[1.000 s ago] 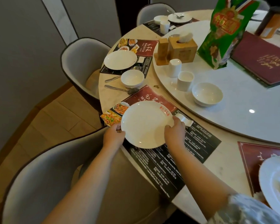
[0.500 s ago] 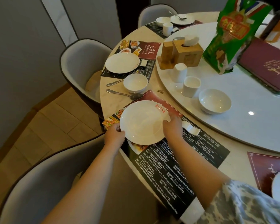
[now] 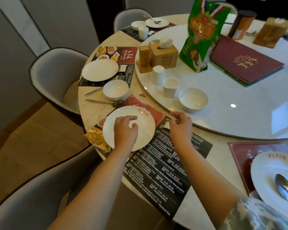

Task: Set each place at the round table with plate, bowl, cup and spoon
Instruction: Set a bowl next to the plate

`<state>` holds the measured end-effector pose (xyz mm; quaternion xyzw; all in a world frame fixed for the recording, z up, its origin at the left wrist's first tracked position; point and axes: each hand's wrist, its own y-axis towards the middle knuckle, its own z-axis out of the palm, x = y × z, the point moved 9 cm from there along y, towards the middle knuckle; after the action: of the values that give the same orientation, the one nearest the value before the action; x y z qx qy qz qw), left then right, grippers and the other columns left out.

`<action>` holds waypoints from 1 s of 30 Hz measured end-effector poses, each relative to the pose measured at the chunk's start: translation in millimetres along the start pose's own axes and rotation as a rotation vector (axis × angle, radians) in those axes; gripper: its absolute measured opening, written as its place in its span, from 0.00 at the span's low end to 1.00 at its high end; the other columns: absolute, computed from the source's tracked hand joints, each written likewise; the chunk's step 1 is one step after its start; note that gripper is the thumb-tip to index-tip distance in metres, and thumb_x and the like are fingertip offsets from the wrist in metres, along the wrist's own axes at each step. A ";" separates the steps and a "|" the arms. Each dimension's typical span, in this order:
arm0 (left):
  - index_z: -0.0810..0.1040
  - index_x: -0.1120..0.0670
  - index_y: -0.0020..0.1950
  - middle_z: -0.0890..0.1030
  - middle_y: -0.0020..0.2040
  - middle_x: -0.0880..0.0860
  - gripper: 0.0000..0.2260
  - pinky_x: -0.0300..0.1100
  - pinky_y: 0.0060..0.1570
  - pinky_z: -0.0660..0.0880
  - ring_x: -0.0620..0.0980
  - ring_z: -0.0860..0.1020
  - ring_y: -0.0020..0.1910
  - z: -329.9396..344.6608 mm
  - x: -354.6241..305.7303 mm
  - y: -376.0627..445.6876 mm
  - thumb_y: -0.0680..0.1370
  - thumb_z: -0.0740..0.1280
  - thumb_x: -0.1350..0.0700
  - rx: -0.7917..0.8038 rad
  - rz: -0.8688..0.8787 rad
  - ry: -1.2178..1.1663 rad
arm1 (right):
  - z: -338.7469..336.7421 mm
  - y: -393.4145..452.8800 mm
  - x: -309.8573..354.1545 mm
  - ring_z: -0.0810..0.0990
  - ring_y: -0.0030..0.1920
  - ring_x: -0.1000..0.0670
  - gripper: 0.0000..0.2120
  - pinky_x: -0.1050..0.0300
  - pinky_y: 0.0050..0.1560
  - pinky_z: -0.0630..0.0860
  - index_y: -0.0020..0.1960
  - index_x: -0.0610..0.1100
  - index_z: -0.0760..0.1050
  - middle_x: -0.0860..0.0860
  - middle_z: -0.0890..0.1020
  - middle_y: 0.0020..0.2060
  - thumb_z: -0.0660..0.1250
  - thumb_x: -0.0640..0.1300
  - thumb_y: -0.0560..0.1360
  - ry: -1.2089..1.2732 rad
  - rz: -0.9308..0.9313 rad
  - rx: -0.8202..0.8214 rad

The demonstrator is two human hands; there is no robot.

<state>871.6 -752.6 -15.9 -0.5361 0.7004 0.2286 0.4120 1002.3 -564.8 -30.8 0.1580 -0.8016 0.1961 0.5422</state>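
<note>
Head view shows both hands with loosely curled fingers, left hand [image 3: 125,128] over the plate [image 3: 145,125], right hand [image 3: 180,123] just beside it, neither gripping anything.

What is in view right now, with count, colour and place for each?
plates: four, white; one on the near placemat, one at the left place, one far, one at right edge.
bowls: three, white; on the turntable, by the left plate, far place.
cups: three, white; two on the turntable, one far.
spoons: four, metal; two by the left bowl, one on the right plate, one on the far plate.
placemats: printed, black and red, under the places.
tissue holder: one, wooden, turntable.
bag: one, green, turntable.
menu: one, maroon, turntable.
chairs: three, grey.
left hand: over the near plate.
right hand: at the placemat's far edge.
</note>
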 end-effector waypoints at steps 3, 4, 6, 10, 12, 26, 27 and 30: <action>0.81 0.48 0.55 0.75 0.58 0.47 0.11 0.38 0.55 0.69 0.43 0.73 0.54 44.8 -36.2 2.5 0.79 0.62 0.60 0.146 0.061 -0.099 | -40.6 18.7 -0.9 0.74 0.50 0.51 0.10 0.54 0.51 0.73 0.54 0.50 0.69 0.48 0.69 0.57 0.62 0.38 0.76 0.021 0.024 -0.171; 0.80 0.48 0.54 0.76 0.56 0.47 0.11 0.38 0.52 0.70 0.43 0.74 0.52 59.5 -44.8 5.1 0.79 0.61 0.60 0.178 0.061 -0.134 | -50.5 27.0 -3.8 0.73 0.52 0.50 0.11 0.51 0.53 0.75 0.56 0.49 0.68 0.48 0.68 0.57 0.62 0.39 0.76 0.025 0.038 -0.211; 0.79 0.47 0.53 0.79 0.52 0.47 0.11 0.39 0.43 0.74 0.44 0.76 0.44 87.3 -59.5 10.5 0.79 0.62 0.60 0.240 0.028 -0.211 | -64.0 45.4 -11.8 0.72 0.57 0.46 0.16 0.45 0.58 0.75 0.61 0.48 0.66 0.46 0.66 0.61 0.63 0.41 0.75 0.055 0.090 -0.250; 0.76 0.47 0.64 0.77 0.50 0.44 0.15 0.48 0.53 0.77 0.50 0.78 0.47 132.3 -76.5 23.3 0.79 0.62 0.59 0.311 -0.053 -0.269 | -73.1 81.9 -23.1 0.72 0.62 0.43 0.26 0.47 0.63 0.72 0.72 0.47 0.60 0.44 0.65 0.66 0.62 0.42 0.77 0.045 0.166 -0.200; 0.72 0.48 0.69 0.76 0.54 0.44 0.19 0.50 0.58 0.77 0.51 0.79 0.51 148.1 -79.2 29.4 0.78 0.62 0.58 0.337 -0.080 -0.285 | -74.0 95.9 -27.3 0.76 0.57 0.43 0.26 0.48 0.58 0.75 0.75 0.47 0.58 0.44 0.68 0.65 0.60 0.43 0.78 0.031 0.196 -0.165; 0.70 0.52 0.71 0.76 0.65 0.51 0.19 0.43 0.54 0.79 0.48 0.80 0.55 131.8 -65.6 2.0 0.80 0.64 0.57 0.351 -0.108 -0.458 | -80.6 61.5 -23.0 0.83 0.40 0.46 0.22 0.46 0.46 0.82 0.69 0.48 0.68 0.50 0.76 0.52 0.58 0.38 0.76 0.075 0.203 -0.060; 0.70 0.51 0.71 0.76 0.65 0.51 0.19 0.43 0.54 0.79 0.49 0.80 0.56 124.1 -62.4 -3.8 0.80 0.64 0.56 0.341 -0.094 -0.460 | -79.1 50.0 -24.5 0.83 0.39 0.45 0.22 0.46 0.44 0.83 0.69 0.48 0.68 0.50 0.76 0.52 0.58 0.37 0.76 0.112 0.211 -0.041; 0.73 0.49 0.69 0.76 0.62 0.49 0.17 0.43 0.53 0.80 0.48 0.78 0.58 98.7 -48.1 -28.7 0.80 0.64 0.57 0.303 -0.084 -0.474 | -75.8 6.0 -25.9 0.84 0.41 0.40 0.21 0.55 0.32 0.82 0.68 0.48 0.70 0.48 0.77 0.55 0.59 0.36 0.77 0.166 0.223 -0.001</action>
<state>935.4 -659.5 -27.6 -0.4288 0.5879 0.2231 0.6486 1070.1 -521.8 -30.5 0.0508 -0.7668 0.2673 0.5813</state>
